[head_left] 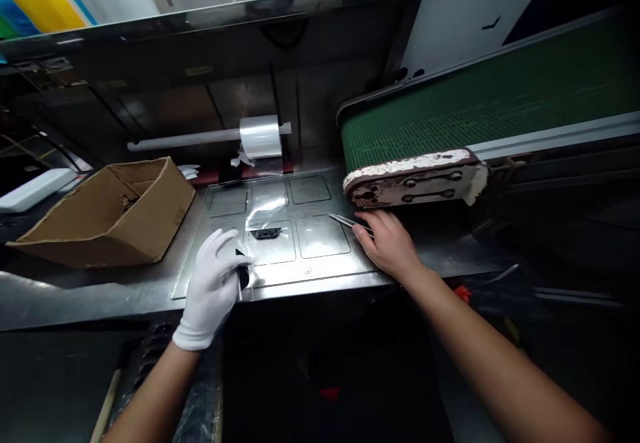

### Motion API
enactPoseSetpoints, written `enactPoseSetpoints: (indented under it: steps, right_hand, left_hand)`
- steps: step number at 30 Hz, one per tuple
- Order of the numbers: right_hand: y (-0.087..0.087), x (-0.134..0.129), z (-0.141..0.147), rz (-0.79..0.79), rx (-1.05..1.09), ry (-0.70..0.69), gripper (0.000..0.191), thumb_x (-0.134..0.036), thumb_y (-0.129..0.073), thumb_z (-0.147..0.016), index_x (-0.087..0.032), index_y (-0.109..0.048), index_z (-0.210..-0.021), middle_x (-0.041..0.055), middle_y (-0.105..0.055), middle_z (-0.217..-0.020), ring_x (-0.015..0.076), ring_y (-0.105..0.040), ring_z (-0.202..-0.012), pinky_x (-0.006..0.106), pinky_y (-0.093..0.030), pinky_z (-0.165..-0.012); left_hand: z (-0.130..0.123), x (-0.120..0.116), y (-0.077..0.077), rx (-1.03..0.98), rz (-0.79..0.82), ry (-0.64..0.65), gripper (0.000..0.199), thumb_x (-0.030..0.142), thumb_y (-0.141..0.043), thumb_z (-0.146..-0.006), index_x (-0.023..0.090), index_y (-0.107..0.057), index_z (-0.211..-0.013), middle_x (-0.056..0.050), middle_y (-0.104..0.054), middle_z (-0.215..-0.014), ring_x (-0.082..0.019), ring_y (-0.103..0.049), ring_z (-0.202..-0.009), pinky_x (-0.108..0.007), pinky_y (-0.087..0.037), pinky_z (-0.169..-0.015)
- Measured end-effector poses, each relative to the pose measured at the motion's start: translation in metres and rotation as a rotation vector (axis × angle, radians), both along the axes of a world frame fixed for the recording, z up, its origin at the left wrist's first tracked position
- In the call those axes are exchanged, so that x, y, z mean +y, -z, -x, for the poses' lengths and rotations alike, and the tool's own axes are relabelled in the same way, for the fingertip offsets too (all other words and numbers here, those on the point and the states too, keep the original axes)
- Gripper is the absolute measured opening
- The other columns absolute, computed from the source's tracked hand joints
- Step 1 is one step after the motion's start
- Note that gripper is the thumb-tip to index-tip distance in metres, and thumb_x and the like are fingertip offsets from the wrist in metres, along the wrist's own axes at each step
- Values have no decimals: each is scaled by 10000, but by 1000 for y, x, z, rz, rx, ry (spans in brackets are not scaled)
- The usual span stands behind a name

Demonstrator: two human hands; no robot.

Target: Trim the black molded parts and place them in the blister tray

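Observation:
My left hand (210,289), in a white glove, is closed on a small black part (243,275) over the front left of a clear sheet (273,274) marked with rounded squares. Much of that part hides behind the fingers. A second black part (266,233) lies on the sheet just beyond, beside a shiny strip of clear film (267,209). My bare right hand (387,243) rests at the sheet's right edge. Between its thumb and fingers are metal tweezers (345,221), tips pointing left over the sheet.
A cardboard box (165,219) stands at left, with something small and dark inside. Behind the sheet, a roll of clear film (261,137) sits on a white rod. A green conveyor belt (480,96) overhangs the bench at right, its end close above my right hand.

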State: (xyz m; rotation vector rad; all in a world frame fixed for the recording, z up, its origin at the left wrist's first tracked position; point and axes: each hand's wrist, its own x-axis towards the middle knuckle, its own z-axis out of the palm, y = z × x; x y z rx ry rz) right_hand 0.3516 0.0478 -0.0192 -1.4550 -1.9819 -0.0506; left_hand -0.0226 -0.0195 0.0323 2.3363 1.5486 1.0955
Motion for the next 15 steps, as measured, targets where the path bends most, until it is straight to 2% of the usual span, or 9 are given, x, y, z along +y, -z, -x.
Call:
enactPoseSetpoints:
  steps: [2, 3, 5, 7, 9, 10, 12, 13, 15]
  right_hand:
    - [-6, -15, 14, -61, 73, 0, 353, -379, -474, -1050, -155, -689, -1217, 171, -688, -1197, 333, -611, -1146, 504, -480, -1038]
    - [-9, -28, 28, -67, 144, -27, 333, -374, -472, -1052, -161, -691, -1185, 170, -683, -1189, 325, -611, -1148, 502, -478, -1042]
    - [-15, -62, 67, 72, 368, -169, 283, -383, -504, -1052, -188, -687, -1144, 137, -690, -1145, 284, -636, -1101, 459, -505, -1003]
    - [-18, -100, 116, 487, 663, -412, 289, -443, -556, -1041, -225, -662, -1200, 88, -709, -1097, 227, -674, -984, 378, -557, -870]
    - [-13, -133, 161, 954, 929, -609, 372, -539, -612, -1000, -227, -639, -1200, 53, -705, -998, 189, -674, -838, 301, -553, -682]
    - [-8, -145, 179, 1118, 1013, -634, 393, -569, -648, -970, -220, -643, -1151, 32, -687, -932, 169, -653, -772, 272, -529, -624]
    - [7, -161, 201, 1265, 1066, -548, 394, -584, -721, -913, -211, -647, -1016, -8, -628, -813, 138, -597, -688, 241, -492, -581]
    - [17, -164, 207, 1276, 1035, -476, 389, -580, -744, -895, -211, -648, -969, -19, -610, -783, 129, -576, -671, 237, -486, -587]
    - [40, -163, 213, 1294, 887, -408, 386, -585, -758, -877, -214, -669, -936, -14, -626, -775, 137, -574, -677, 248, -487, -609]
  left_hand:
    - [-2, -32, 3, -311, -5, -64, 190, 141, -591, -961, 236, -733, -1042, -68, -424, -1640, -308, -336, -1558, -592, -282, -1300]
    - [-6, -46, 6, -430, 1, -91, 184, 140, -610, -957, 244, -725, -1055, -50, -372, -1675, -311, -334, -1561, -594, -285, -1303]
    - [-14, -70, 14, -579, 3, -138, 174, 153, -650, -940, 258, -724, -1058, -36, -336, -1697, -335, -379, -1538, -615, -321, -1287]
    - [-18, -88, 25, -574, -9, -193, 176, 170, -670, -934, 273, -747, -1054, -20, -310, -1707, -362, -379, -1534, -628, -335, -1279]
    - [-17, -103, 39, -434, -42, -262, 197, 178, -687, -929, 305, -785, -1043, 18, -281, -1714, -383, -320, -1558, -626, -318, -1285]
    - [-15, -111, 47, -352, -52, -293, 219, 176, -691, -928, 324, -798, -1047, 32, -271, -1714, -389, -278, -1573, -624, -300, -1289]
    - [-7, -129, 63, -317, -7, -344, 283, 190, -671, -940, 347, -788, -1144, -1, -315, -1692, -377, -285, -1566, -604, -320, -1273]
    - [-3, -138, 72, -411, 90, -366, 339, 208, -652, -952, 348, -748, -1245, -42, -379, -1656, -354, -348, -1535, -575, -355, -1254]
    - [3, -157, 91, -744, 380, -424, 437, 267, -645, -957, 296, -653, -1392, -117, -585, -1465, -297, -553, -1362, -488, -467, -1161]
